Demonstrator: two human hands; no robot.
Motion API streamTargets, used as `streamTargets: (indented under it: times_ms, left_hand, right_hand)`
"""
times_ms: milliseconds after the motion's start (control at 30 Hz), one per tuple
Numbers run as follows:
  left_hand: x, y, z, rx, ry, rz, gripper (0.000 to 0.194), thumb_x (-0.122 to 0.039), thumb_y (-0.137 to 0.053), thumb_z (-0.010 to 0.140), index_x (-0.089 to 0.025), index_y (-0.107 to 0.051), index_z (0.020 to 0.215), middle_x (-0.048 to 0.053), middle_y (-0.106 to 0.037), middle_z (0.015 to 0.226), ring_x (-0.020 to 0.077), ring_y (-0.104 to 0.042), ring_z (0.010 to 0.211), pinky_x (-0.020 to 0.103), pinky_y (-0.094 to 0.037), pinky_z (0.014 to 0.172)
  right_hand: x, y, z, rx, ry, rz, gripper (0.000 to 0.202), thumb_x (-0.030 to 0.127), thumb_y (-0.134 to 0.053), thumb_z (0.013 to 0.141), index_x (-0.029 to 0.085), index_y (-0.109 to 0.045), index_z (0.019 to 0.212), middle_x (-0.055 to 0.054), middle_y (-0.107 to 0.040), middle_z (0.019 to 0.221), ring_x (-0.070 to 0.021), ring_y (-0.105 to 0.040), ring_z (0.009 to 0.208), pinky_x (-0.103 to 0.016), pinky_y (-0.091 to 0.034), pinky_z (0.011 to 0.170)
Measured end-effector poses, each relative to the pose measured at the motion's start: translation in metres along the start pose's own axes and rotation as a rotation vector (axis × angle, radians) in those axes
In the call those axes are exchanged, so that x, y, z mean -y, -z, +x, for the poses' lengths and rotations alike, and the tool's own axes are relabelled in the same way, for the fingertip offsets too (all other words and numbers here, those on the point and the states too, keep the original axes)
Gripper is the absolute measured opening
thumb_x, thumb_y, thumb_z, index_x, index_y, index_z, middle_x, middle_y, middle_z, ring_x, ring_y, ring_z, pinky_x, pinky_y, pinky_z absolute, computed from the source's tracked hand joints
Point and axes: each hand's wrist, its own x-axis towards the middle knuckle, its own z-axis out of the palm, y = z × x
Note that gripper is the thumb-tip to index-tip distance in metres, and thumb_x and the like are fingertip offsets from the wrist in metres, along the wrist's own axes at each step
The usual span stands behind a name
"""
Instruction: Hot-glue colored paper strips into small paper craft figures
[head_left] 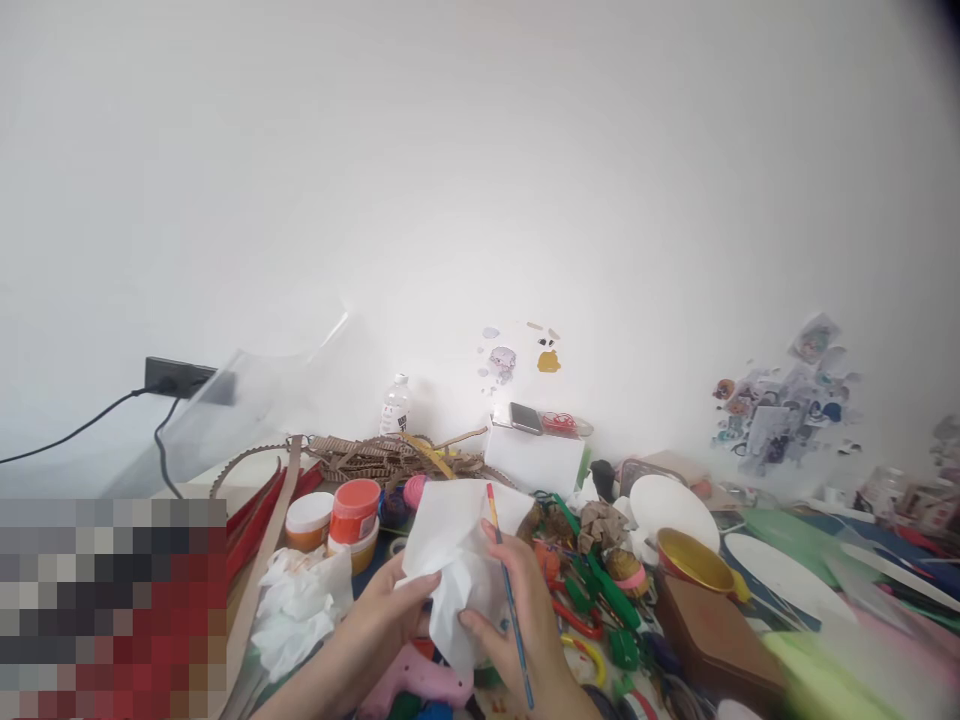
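A thin white tissue point(450, 525) hangs in folds between my two hands over the cluttered table. My left hand point(409, 597) pinches its left side, thumb on top. On the right, my right hand point(517, 590) has its thumb and fingers closed on the other side of the tissue. A slim paintbrush point(512, 600) with a blue handle and a red-orange end also rests in my right hand, slanting across the fingers. Below the tissue lies a pink glue gun point(416, 680), partly covered by my left hand and the tissue.
Orange and white paint tubs point(355, 512) and crumpled tissues point(304, 605) are at the left. Cardboard strips point(375, 460) lie behind, near a bottle point(396, 405). A white box point(536, 455) carries a phone point(525, 418). A gold bowl point(696, 560) and brown box point(716, 640) stand right.
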Motion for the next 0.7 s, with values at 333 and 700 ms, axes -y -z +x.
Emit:
streamTargets:
  times_ms: [333, 700]
  left_hand:
    - [0.014, 0.022, 0.008, -0.038, -0.057, 0.348, 0.055, -0.045, -0.081, 0.044, -0.012, -0.064, 0.085, 0.007, -0.070, 0.077, 0.0266, -0.062, 0.078, 0.029, -0.048, 0.063]
    - [0.014, 0.022, 0.016, -0.172, -0.164, 0.309, 0.045, -0.030, -0.069, 0.065, -0.015, -0.058, 0.106, 0.009, -0.068, 0.105, 0.0266, -0.060, 0.098, 0.030, -0.050, 0.074]
  right_hand:
    - [0.002, 0.000, -0.004, -0.103, -0.292, 0.200, 0.020, 0.014, -0.051, 0.080, 0.023, -0.051, 0.097, -0.004, -0.063, 0.101, -0.0184, -0.061, 0.092, -0.028, -0.050, 0.079]
    - [0.007, 0.009, -0.006, -0.066, 0.198, -0.049, 0.028, 0.017, -0.046, 0.083, 0.020, -0.044, 0.111, -0.010, -0.055, 0.107, -0.0236, -0.052, 0.099, -0.041, -0.045, 0.083]
